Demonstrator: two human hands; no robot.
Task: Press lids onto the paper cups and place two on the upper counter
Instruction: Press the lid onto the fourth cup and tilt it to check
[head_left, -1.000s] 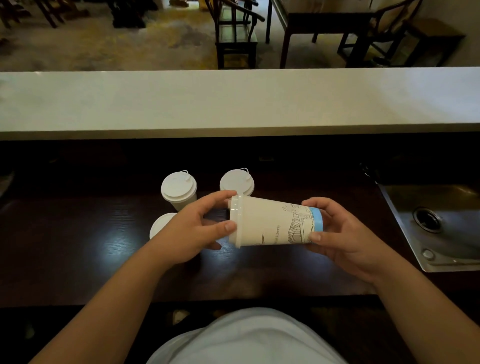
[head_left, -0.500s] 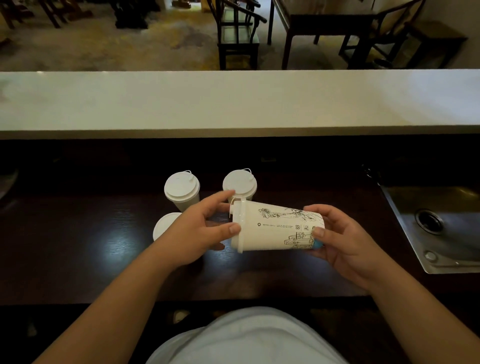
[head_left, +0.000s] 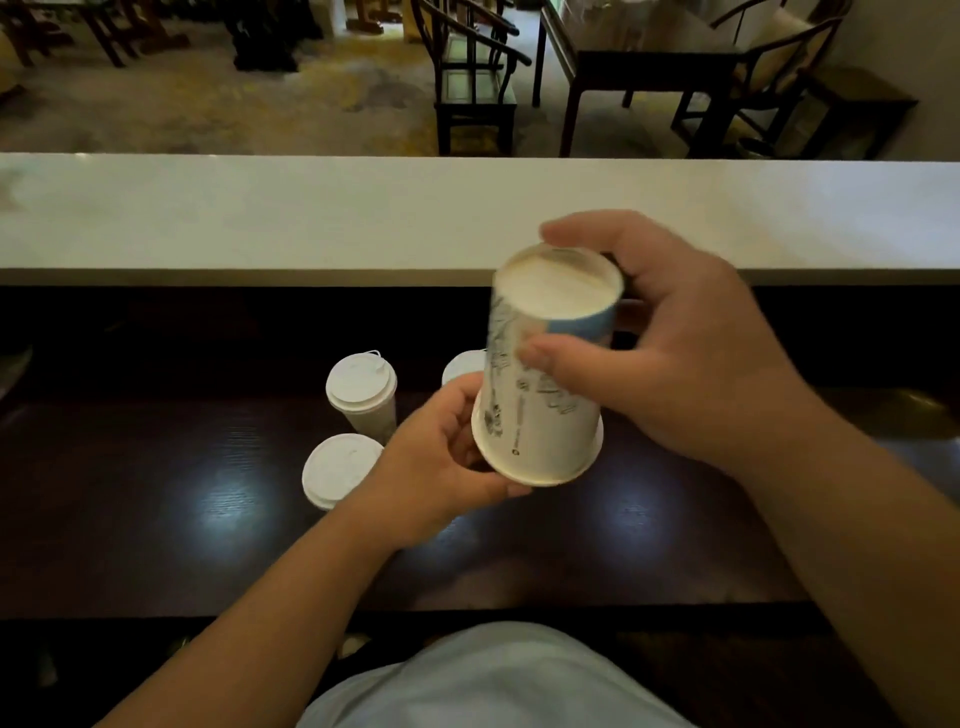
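Above the dark table (head_left: 156, 519), centre frame, both your hands' fingers (head_left: 537, 358) clamp the upturned cup (head_left: 540, 415), likely seating its lid.

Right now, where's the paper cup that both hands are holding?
In the head view it's centre-right: the printed cup is held upside down between the left hand and right hand, above the dark counter, right of the lidded cups.

A white printed paper cup (head_left: 540, 405) with a blue band was held upside down, base toward the camera. Three lidded cups (head_left: 362, 396) (head_left: 337, 470) (head_left: 462, 366) stood upright on the dark lower counter (head_left: 156, 493), left of it. The upper counter (head_left: 260, 213) was white.
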